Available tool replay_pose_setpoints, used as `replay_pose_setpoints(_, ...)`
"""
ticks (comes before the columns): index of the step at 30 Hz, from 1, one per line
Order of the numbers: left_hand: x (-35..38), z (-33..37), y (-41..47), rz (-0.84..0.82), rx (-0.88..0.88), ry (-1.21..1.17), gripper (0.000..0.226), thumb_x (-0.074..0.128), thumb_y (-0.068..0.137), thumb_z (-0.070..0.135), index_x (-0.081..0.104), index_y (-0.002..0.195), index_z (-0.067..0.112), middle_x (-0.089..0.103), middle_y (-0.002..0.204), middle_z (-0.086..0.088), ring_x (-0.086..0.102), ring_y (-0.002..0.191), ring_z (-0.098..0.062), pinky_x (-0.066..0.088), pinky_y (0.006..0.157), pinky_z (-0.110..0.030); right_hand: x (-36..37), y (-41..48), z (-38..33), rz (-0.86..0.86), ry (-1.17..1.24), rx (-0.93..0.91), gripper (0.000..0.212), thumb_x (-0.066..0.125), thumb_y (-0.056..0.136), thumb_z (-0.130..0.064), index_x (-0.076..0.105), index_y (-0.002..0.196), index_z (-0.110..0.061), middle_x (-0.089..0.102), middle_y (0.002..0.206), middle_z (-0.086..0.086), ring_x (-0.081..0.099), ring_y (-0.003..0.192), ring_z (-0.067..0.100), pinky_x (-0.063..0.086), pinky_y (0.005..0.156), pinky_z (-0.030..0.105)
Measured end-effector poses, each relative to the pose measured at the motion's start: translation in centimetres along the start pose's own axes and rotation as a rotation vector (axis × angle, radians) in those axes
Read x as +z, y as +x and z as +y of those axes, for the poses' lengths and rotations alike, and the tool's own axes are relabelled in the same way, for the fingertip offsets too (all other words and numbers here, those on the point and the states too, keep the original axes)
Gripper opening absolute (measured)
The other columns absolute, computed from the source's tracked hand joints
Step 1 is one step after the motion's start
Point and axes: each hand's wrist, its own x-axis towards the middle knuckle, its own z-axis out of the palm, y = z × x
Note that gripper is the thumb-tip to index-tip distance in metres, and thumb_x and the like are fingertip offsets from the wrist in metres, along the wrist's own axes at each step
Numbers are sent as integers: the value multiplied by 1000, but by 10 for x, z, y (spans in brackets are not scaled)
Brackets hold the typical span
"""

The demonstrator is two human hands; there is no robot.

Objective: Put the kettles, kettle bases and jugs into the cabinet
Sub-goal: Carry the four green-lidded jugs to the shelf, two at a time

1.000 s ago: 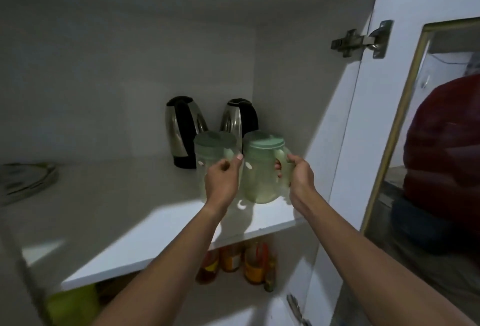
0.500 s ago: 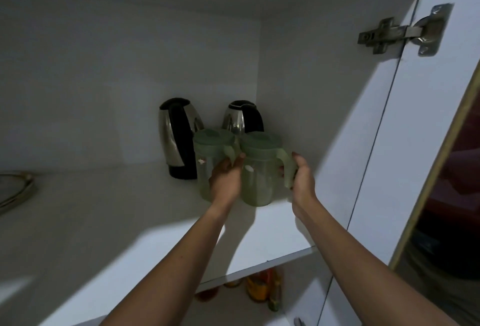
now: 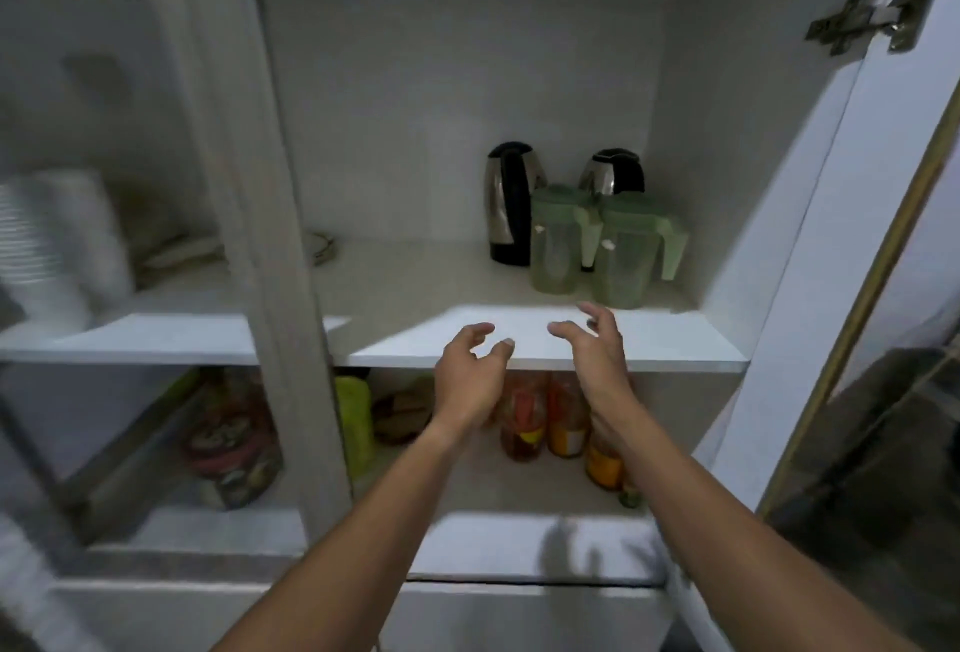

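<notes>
White cabinet interior, door swung open on the right. On the upper shelf (image 3: 519, 334), at about 1 o'clock from the hands, two green jugs stand side by side: left jug (image 3: 557, 241), right jug (image 3: 626, 256). Behind them, toward the back corner, stand two steel-and-black kettles: left kettle (image 3: 511, 204), right kettle (image 3: 613, 173). No kettle base can be made out. Left hand (image 3: 470, 371) and right hand (image 3: 597, 350) hover at the shelf's front edge, apart from the jugs — both empty, fingers loosely curled and spread, pinching nothing. Bottles (image 3: 545, 417) occupy the lower shelf at 6 o'clock from the jugs. Judged step: jug placement complete, release done. Next move likely calls for drawing both arms out and fetching any remaining items — the kettle bases, if not yet stored — with free shelf space at 10 o'clock
</notes>
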Motion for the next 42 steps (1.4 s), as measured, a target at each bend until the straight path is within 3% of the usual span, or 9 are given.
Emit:
replay_pose_setpoints(3, -60, -8, -40, 102, -37, 43, 26, 70, 88, 27, 68, 113, 24, 70, 114, 1, 64, 105, -16, 49, 90, -24, 40, -55, -4, -146, 4, 6, 45, 72, 84, -25, 59, 127, -23, 50, 140, 4, 57, 109, 16, 44, 87, 20)
replay_pose_setpoints(6, -136, -12, -78, 226, -61, 147, 24, 71, 89, 30, 69, 111, 21, 68, 106, 6, 63, 103, -14, 47, 89, -25, 96, -106, -12, -301, 3, -14, 41, 75, 81, -22, 62, 120, -21, 57, 133, 10, 56, 122, 25, 46, 101, 34)
replay_pose_setpoints(9, -212, -13, -116, 354, -113, 243, 31, 70, 87, 40, 69, 113, 23, 70, 112, 3, 64, 109, -19, 51, 97, -33, 155, -157, -27, -477, -12, -36, 41, 77, 81, -19, 62, 119, -17, 62, 115, 4, 61, 110, 21, 50, 95, 32)
replay_pose_setpoints(14, -346, -26, -192, 540, -185, 303, 40, 69, 89, 38, 67, 123, 18, 65, 113, 4, 62, 107, -18, 50, 94, -30, 262, -256, -48, -771, -13, -24, 32, 76, 80, -24, 61, 108, -27, 62, 123, 5, 62, 105, 22, 58, 83, 31)
replay_pose_setpoints(17, -432, -43, -252, 709, -262, 337, 48, 67, 87, 44, 64, 129, 22, 63, 134, 0, 60, 121, -23, 47, 102, -34, 335, -334, -59, -886, -50, -64, 45, 75, 73, -38, 63, 116, -31, 60, 133, 2, 59, 118, 24, 52, 101, 45)
replay_pose_setpoints(27, -698, -114, -478, 1123, -574, 407, 46, 63, 91, 43, 61, 131, 21, 58, 140, -3, 57, 124, -22, 47, 99, -36, 538, -663, -54, -1461, -95, -68, 43, 70, 88, -31, 58, 129, -26, 51, 143, 5, 52, 122, 22, 44, 95, 36)
replay_pose_setpoints(30, -748, -143, -532, 1214, -660, 369, 45, 64, 90, 40, 61, 130, 20, 60, 137, -5, 59, 119, -25, 46, 92, -34, 570, -739, -41, -1570, -136, -49, 43, 69, 89, -31, 58, 130, -25, 52, 142, 6, 53, 124, 23, 44, 92, 34)
replay_pose_setpoints(37, -834, -202, -610, 1427, -782, 217, 46, 61, 91, 41, 63, 131, 19, 62, 137, -6, 57, 124, -29, 46, 104, -40, 618, -852, 19, -1782, -426, 10, 58, 71, 83, -51, 57, 131, -21, 59, 135, 3, 59, 117, 22, 48, 98, 37)
replay_pose_setpoints(42, -889, -242, -631, 1508, -851, 113, 49, 55, 96, 45, 58, 135, 15, 59, 140, -7, 54, 127, -30, 44, 102, -36, 652, -899, 63, -1882, -520, 51, 60, 64, 83, -62, 66, 118, -13, 66, 112, 2, 62, 106, 24, 50, 87, 38)
